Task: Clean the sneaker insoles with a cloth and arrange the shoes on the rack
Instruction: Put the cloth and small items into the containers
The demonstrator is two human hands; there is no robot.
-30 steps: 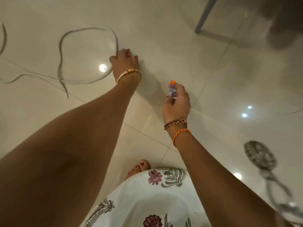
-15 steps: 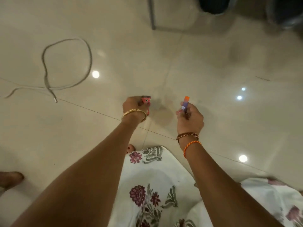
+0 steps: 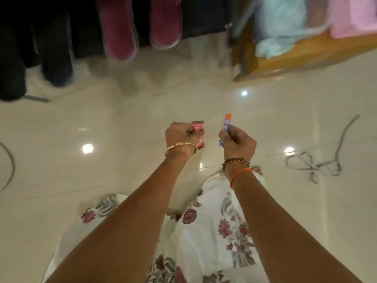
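My left hand (image 3: 181,135) grips a small red packet (image 3: 197,127) in its curled fingers, held above the glossy tile floor. Close beside it, my right hand (image 3: 237,142) pinches a thin blue and white tube with an orange cap (image 3: 226,123), its cap pointing away from me. A pair of maroon shoes (image 3: 140,25) stands at the top of the view, blurred. Dark shoes (image 3: 34,48) sit to their left. No cloth or insole is clearly visible.
A wooden shelf (image 3: 306,56) at the top right holds pale blue and pink bundles (image 3: 285,21). A grey lace (image 3: 318,160) lies tangled on the floor at the right. Another cord (image 3: 8,168) curves at the left edge. My floral white garment (image 3: 204,231) fills the bottom.
My left hand came off the floor near the grey cord and now holds the red packet beside my right hand. The view swung round, bringing the shoes and shelf into sight.
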